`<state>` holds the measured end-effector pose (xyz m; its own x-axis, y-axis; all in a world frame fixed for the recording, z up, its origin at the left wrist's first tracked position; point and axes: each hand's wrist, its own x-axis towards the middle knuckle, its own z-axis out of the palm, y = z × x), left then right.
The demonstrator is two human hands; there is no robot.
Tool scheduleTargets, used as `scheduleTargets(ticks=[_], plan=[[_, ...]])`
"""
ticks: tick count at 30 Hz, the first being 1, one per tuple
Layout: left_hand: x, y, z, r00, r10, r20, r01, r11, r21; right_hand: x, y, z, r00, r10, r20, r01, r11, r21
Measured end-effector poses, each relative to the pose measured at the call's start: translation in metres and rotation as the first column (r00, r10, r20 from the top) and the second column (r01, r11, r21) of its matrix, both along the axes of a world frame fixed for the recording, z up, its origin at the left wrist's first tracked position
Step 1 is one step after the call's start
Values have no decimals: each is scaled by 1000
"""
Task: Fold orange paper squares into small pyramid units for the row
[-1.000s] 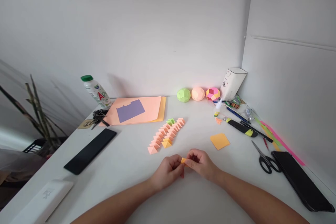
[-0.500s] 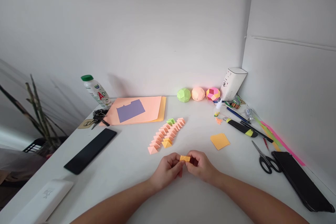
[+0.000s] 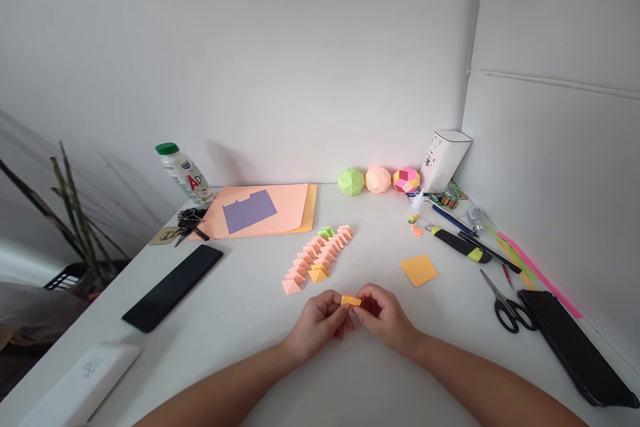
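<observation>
My left hand (image 3: 320, 325) and my right hand (image 3: 384, 319) meet just above the white table (image 3: 240, 320), both pinching a small folded orange paper piece (image 3: 351, 301) between their fingertips. Just beyond them lie two rows of folded salmon and orange paper units (image 3: 315, 257), with a green unit (image 3: 325, 231) at the far end. A small stack of orange square paper (image 3: 419, 269) lies to the right of my hands.
Three paper balls (image 3: 378, 179) sit by the back wall beside a white box (image 3: 442, 159). Scissors (image 3: 506, 305), pens, a marker (image 3: 460, 244) and a black phone (image 3: 575, 347) lie right. A black case (image 3: 173, 287), keys (image 3: 189, 220), bottle (image 3: 184, 175) and salmon sheets (image 3: 260, 210) lie left.
The orange piece has turned between my fingertips, from a small tip barely showing to a wider strip held across both hands. My hands stay in the same spot.
</observation>
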<state>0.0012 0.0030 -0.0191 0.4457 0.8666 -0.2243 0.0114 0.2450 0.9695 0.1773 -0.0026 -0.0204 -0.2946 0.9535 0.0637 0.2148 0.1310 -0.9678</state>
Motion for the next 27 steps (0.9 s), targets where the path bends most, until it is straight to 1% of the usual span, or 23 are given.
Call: scheduleTargets(ticks=[4,7,10,14,19,22,25,27], plan=[[0,0,1,1000,7,5,-7,1000,3,0,0,-1,999,5,33,-9,993,120],[0,0,-2,1000,-1,21,1,1000,11,0,0,-3,995,-25,93,7,982,190],[-1,-1,-4,1000,-1,29,1,1000,9,1,-1,-7,987,-57,150,20,971,237],[-1,-1,-4,1000,2,28,-2,1000,19,2,-2,-10,975,-60,213,-2,961,277],[-1,-1,-2,1000,17,25,-17,1000,10,1,-2,-9,966,-55,251,-12,965,260],[0,-1,-1,999,21,35,-21,1000,3,1,-2,-9,969,-73,235,17,973,230],[0,0,-1,997,43,59,-43,999,-13,1,0,-9,980,-92,178,69,989,134],[-1,1,-1,996,51,72,-49,999,-22,2,0,-8,990,-75,120,71,997,42]])
